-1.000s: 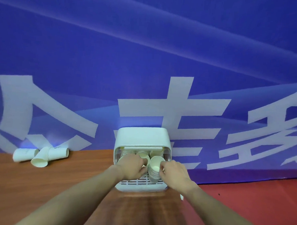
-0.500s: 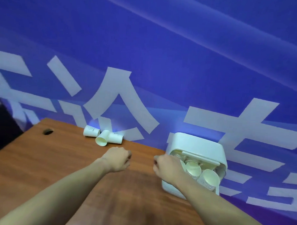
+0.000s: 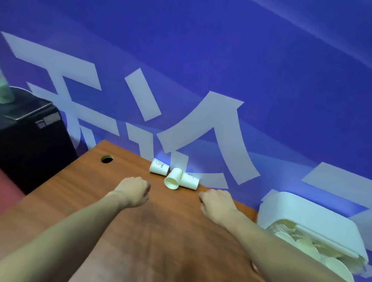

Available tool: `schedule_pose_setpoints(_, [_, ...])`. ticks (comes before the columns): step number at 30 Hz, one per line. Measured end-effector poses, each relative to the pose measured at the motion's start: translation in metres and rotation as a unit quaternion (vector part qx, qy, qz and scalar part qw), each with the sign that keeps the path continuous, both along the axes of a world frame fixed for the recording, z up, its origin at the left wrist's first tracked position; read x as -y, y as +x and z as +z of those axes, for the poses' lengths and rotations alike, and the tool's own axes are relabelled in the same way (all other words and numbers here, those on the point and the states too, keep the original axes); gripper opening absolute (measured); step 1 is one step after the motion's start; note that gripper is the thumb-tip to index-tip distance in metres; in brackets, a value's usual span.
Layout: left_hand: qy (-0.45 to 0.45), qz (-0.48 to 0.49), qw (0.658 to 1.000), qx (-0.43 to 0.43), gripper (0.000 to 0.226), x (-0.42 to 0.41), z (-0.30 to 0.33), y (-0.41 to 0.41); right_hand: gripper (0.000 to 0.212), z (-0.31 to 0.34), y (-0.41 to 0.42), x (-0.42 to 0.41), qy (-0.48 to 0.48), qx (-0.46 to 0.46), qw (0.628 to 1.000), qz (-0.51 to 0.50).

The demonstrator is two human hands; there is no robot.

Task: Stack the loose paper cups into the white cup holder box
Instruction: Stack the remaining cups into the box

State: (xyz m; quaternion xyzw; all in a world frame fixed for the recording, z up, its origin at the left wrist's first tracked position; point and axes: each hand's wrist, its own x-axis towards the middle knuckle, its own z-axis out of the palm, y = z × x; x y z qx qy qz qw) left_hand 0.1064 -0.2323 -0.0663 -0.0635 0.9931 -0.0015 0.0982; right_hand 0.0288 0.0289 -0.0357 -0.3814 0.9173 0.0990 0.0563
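- Head view, nearest first: two bare forearms reach out over the wooden table (image 3: 155, 235), both hands above its surface and holding nothing.
- Left hand (image 3: 134, 189) has its fingers curled in toward the palm, clenched on nothing, just near and left of the loose cups.
- Right hand (image 3: 216, 204) likewise has its fingers curled under, empty, just near and right of the same cups.
- White cup holder box (image 3: 318, 217) sits at the right end of the table against the wall, its open front showing stacked cream-coloured cups (image 3: 304, 246) inside; more of them show at its near right edge.
- Three loose paper cups lie on their sides at the far edge of the table, between and beyond the hands:
- left cup (image 3: 159, 167) bears a round logo and letters reading "HELL", the rest cut off;
- middle cup (image 3: 173, 178) points its open mouth toward the camera and touches the right cup (image 3: 189, 180), whose print is too blurred to read.
- Round cable hole (image 3: 106, 159) is in the table's far left corner.
- Black cabinet (image 3: 29, 146) stands left of the table, with a pale green and white container (image 3: 0, 83) on top; its label is unreadable.
- Blue wall banner (image 3: 205, 56) behind carries large pale characters, only partly in view.
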Motion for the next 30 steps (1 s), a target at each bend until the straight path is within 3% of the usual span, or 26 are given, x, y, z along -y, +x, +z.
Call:
schedule_pose_setpoints(13, [0.127,0.123,0.984,0.016,0.029,0.062,-0.070,-0.091,0.026,-0.049,-0.096,0.076,0.066,0.045,0.997,0.012])
schedule_pose_setpoints(20, [0.281,0.288,0.915,-0.037,0.026,0.078,-0.114,-0.144,0.047,-0.108,-0.136,0.100,0.056,0.069,0.996,-0.030])
schedule_pose_setpoints(25, [0.360,0.343,0.866,-0.045,0.061,0.087,-0.144,-0.172,0.073,-0.135,-0.156,0.106,0.073,0.062,0.995,-0.005])
schedule_pose_setpoints(27, [0.386,0.341,0.856,-0.034,0.044,0.081,-0.145,-0.182,0.074,-0.143,-0.160,0.105,0.072,0.055,0.996,-0.006])
schedule_pose_setpoints(30, [0.426,0.350,0.834,-0.031,0.012,0.071,-0.150,-0.192,0.060,-0.146,-0.164,0.102,0.048,0.053,0.997,-0.019])
